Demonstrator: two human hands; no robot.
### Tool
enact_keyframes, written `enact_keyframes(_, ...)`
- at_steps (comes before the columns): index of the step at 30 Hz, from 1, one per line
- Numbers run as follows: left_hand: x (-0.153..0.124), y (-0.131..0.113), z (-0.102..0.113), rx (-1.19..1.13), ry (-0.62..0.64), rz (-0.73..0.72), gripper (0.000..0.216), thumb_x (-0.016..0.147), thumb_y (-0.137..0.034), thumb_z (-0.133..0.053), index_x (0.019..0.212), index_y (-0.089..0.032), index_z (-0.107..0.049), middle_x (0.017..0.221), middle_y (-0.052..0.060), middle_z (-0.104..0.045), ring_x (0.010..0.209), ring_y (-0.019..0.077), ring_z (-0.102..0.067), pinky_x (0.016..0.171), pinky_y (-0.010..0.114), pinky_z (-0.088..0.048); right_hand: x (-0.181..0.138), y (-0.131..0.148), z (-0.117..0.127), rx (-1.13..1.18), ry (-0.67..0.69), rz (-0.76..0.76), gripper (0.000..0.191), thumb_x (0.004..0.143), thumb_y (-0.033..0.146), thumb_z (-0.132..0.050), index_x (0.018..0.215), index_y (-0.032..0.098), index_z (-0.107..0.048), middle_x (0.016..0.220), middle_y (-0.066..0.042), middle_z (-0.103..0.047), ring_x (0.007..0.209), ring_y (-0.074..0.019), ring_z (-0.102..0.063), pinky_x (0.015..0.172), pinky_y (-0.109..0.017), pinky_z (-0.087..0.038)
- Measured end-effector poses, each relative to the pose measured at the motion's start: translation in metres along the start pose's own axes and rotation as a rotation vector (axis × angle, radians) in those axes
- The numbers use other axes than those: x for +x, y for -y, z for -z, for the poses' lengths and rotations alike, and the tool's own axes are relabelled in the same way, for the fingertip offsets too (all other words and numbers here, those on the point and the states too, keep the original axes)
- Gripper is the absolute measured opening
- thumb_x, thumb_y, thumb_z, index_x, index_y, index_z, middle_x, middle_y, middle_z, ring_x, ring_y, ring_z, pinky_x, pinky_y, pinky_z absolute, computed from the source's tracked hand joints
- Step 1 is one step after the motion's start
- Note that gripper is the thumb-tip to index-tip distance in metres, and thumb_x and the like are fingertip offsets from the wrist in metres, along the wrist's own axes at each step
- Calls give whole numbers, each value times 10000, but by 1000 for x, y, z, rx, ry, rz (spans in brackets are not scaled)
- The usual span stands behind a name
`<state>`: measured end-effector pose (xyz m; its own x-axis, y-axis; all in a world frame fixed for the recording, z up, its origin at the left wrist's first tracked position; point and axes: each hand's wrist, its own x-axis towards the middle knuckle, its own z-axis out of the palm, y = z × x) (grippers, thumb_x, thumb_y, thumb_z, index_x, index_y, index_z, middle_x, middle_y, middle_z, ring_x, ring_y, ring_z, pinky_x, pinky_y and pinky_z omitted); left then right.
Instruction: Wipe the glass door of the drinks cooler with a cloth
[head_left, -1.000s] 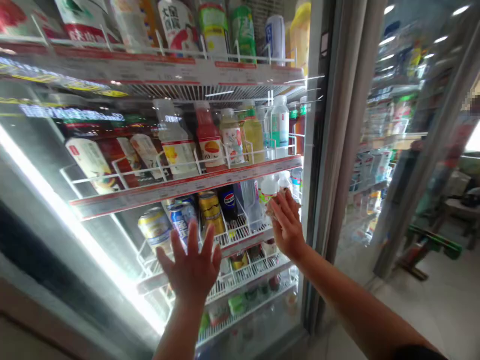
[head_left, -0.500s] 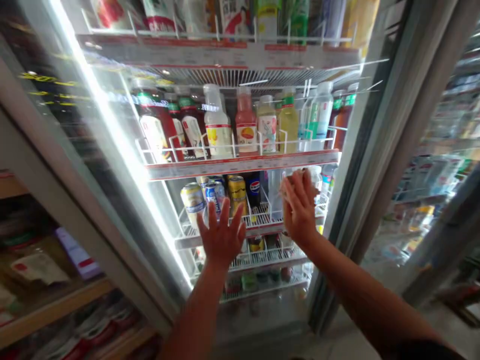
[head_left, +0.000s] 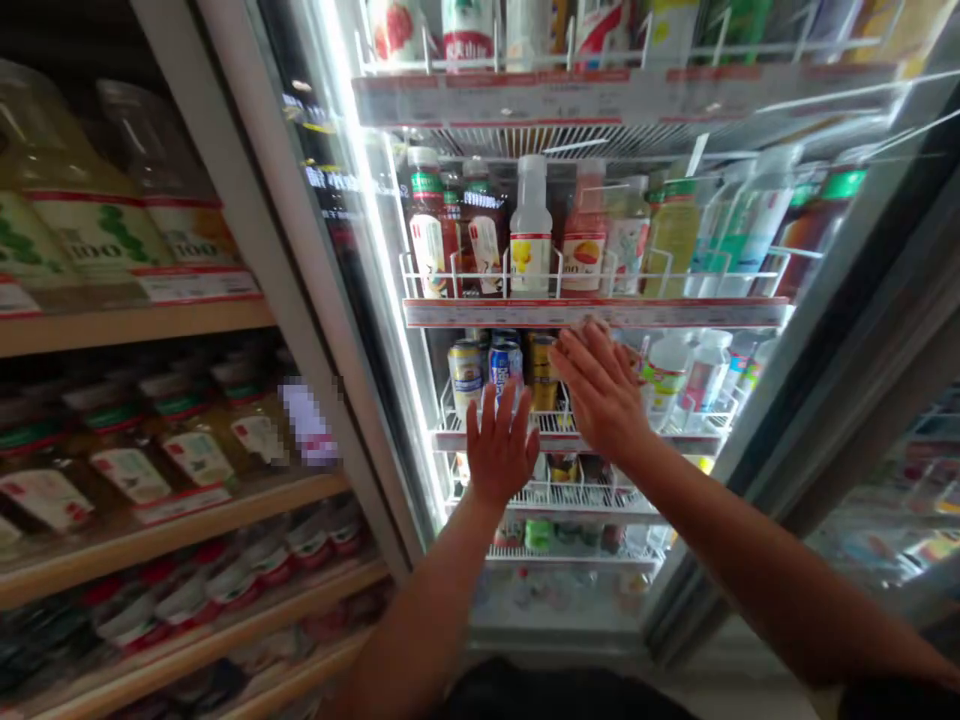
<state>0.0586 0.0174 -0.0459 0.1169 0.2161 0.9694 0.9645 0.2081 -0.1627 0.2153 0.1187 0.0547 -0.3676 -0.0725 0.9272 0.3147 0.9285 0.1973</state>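
My left hand [head_left: 499,445] is raised in front of the glass door [head_left: 487,600] of a lit drinks cooler, palm forward and fingers spread. Nothing is in it. Behind its fingertips stand a blue can [head_left: 505,365] and a pale yellow can [head_left: 466,375]. Higher and to the right, my right hand [head_left: 604,395] lies flat toward the glass, its fingers stretched out and close together. A faint greyish patch shows at its fingertips; I cannot tell whether it is a reflection or something thin under the hand. A gold can [head_left: 541,370] shows left of it.
Inside the cooler, a shelf edge [head_left: 592,314] carries bottles, including a yellow-labelled bottle [head_left: 530,250]. At left, wooden shelves [head_left: 247,510] hold several juice bottles, next to the metal door frame [head_left: 292,290]. Another glass-fronted cooler [head_left: 900,480] stands at right.
The view has swung left, so more of the wooden shelves shows. My right hand has moved left relative to the cans and closer to my left hand. Both hands stay raised at the glass.
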Motion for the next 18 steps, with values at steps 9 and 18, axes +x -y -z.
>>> enact_keyframes(9, -11, 16, -8, 32, -24, -57, 660, 1037, -332, -443, 1634, -156, -224, 1595, 144, -410, 1571, 260, -185, 1320, 516, -88, 30, 9, -9, -28, -129, -42, 690, 1044, 165, -384, 1645, 384, -125, 1689, 38, -319, 1588, -259, -197, 1299, -538, -267)
enact_keyframes(18, -17, 17, -9, 45, 20, -27, 668, 1040, -396, -415, 1609, -78, -269, 1566, 208, -431, 1546, 268, -265, 1322, 483, -80, 41, 16, -16, -58, -219, -120, 622, 1057, 214, -364, 1637, 372, -202, 1696, 40, -303, 1586, -283, -198, 1290, -567, -269)
